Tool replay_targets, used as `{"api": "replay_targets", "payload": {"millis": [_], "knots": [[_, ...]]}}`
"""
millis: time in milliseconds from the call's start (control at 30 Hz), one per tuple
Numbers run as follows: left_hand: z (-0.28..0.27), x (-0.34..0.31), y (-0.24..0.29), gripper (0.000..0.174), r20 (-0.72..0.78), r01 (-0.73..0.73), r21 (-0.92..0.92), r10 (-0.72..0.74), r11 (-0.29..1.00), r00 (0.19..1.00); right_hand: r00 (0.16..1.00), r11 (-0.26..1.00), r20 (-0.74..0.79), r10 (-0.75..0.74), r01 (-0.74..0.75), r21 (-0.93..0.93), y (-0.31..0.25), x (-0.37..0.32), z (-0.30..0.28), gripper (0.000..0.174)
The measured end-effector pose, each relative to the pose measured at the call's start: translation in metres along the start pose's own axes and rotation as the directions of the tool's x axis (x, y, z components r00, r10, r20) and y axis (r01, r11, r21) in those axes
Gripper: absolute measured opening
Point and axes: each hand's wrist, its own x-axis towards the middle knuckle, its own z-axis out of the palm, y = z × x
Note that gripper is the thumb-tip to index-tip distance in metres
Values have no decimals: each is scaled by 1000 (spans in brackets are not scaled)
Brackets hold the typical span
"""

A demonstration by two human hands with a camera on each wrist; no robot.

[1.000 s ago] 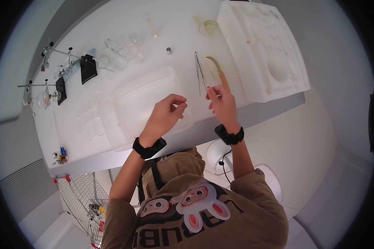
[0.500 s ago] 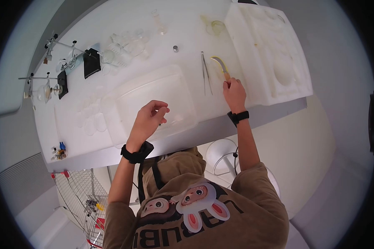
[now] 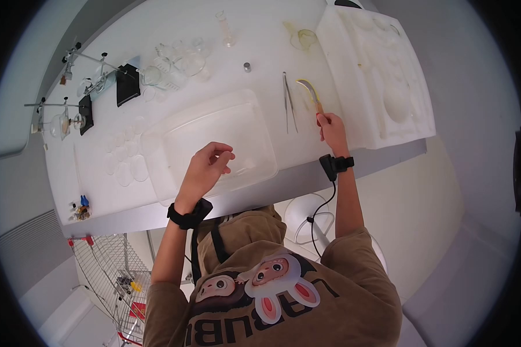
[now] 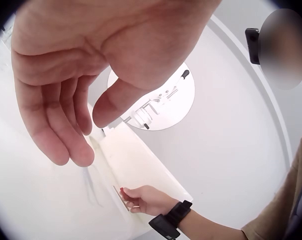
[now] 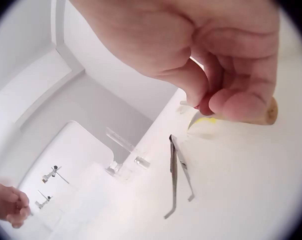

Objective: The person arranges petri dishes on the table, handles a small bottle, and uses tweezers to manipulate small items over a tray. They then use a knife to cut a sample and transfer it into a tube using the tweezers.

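My right hand (image 3: 334,133) pinches the wooden handle of a small curved knife (image 3: 309,91) with a yellow-edged blade. In the right wrist view, thumb and fingers close over the handle, whose round end (image 5: 272,111) shows past them; the knife lies close to the white table. Left of it lie long metal tweezers (image 3: 288,101) with their legs apart. My left hand (image 3: 205,168) hangs above a clear plastic tub (image 3: 266,133), fingers loosely bent, nothing in them.
A large white foam block (image 3: 359,75) stands at the right. Glassware (image 3: 185,62) and clamp stands (image 3: 127,84) fill the back left, with clear discs (image 3: 123,173) nearer. A small metal cylinder (image 3: 247,67) and a graduated cylinder (image 3: 228,37) stand farther back.
My right hand has gone from the air near the handle to the handle itself and turned slightly. My left hand has moved a little left and toward me. The knife keeps its place beside the tweezers.
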Motion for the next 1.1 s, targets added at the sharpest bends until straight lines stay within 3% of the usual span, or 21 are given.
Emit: {"api": "replay_targets", "payload": {"millis": [33,100,133,200,333,533,633,700,833,1033,1100], "knots": [[0,0,0,27,2,0,0,0,1000,1000,1000,1000,-2,1,-1,0,2,0,-1,24],[0,0,2,28,4,22,19,-22,1000,1000,970,971,-202,-136,90,-220,7,-1,-3,23],[1,0,3,28,5,22,19,-22,1000,1000,970,971,-203,-135,89,-221,11,0,-4,23],[1,-1,4,26,36,38,35,-40,999,999,867,836,-295,-401,215,-505,13,-1,-6,22],[3,-2,4,26,42,33,62,-36,998,998,884,839,-306,-354,155,-522,1,-6,-5,21],[4,-4,3,26,45,33,87,-37,996,998,880,792,-211,-425,249,-558,-18,-16,12,17],[6,-4,0,28,41,13,60,-16,998,999,908,725,-178,-380,173,-667,-19,-14,21,16],[6,-7,1,27,41,24,57,-26,998,999,865,613,-185,-467,166,-773,-16,-12,26,17],[6,-2,-5,26,54,7,74,-11,997,999,846,574,-176,-504,176,-800,-15,-11,29,19],[23,69,-45,27,130,-94,243,64,965,989,860,568,-169,-481,159,-807,-10,-10,34,20],[37,101,-67,30,113,-138,488,94,862,989,862,598,-190,-471,153,-787,-11,-13,33,17]]}}
